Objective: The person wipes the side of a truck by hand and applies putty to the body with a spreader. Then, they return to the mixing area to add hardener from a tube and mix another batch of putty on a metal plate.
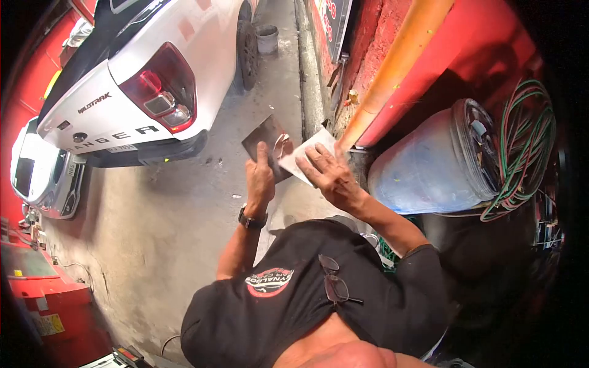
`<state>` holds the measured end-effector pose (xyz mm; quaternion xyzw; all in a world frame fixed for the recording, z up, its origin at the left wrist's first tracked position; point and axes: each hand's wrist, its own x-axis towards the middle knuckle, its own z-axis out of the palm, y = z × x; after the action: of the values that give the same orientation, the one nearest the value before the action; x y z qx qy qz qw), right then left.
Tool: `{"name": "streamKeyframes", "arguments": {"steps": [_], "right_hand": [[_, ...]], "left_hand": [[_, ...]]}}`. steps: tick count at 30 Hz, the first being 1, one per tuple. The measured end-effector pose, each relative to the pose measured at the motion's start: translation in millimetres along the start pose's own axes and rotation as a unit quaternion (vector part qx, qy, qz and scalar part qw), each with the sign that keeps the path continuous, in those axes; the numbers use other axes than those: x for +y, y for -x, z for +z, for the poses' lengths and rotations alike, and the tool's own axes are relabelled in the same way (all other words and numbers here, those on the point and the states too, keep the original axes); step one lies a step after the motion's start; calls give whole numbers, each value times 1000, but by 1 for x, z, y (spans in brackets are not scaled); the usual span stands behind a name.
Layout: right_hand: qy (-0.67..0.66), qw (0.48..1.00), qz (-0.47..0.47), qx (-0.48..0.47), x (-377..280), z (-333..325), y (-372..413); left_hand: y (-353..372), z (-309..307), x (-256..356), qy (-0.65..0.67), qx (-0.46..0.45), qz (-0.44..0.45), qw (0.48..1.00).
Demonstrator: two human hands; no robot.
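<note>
My left hand (pixel 261 179), with a dark watch (pixel 252 218) on its wrist, grips a dark flat plate (pixel 262 131) by its near edge, thumb on top. A light smear of paste (pixel 281 146) sits on the plate's right part. In my right hand (pixel 336 179) is a thin white flat piece, like a plastic spreader (pixel 320 138), with the fingers laid across its face. The white piece's left corner overlaps the plate beside the paste. Both hands are held in front of my chest, over the concrete floor.
A white pickup truck (pixel 215 24) stands at the upper left, with another car (pixel 46 172) beyond it. On the right are an orange pole (pixel 392 61), a blue drum (pixel 417 165) and coiled hoses (pixel 521 135). A bucket (pixel 267 40) stands near the truck's wheel.
</note>
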<state>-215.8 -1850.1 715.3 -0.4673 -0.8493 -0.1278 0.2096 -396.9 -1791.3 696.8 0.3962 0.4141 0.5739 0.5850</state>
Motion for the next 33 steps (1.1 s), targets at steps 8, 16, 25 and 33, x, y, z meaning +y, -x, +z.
{"name": "streamKeyframes", "arguments": {"steps": [8,16,25,33], "right_hand": [[17,994,-107,22,9,16,-69],[-139,979,-141,-43,24,13,-113],[-170,975,-138,-33,81,89,-119],[-105,973,-197,55,123,87,-181]], "left_hand": [[-16,-46,5,-89,55,15,994],[-38,-60,4,13,101,-5,995],[-71,-50,36,164,124,1,979],[-124,-29,22,-232,79,93,965]]}}
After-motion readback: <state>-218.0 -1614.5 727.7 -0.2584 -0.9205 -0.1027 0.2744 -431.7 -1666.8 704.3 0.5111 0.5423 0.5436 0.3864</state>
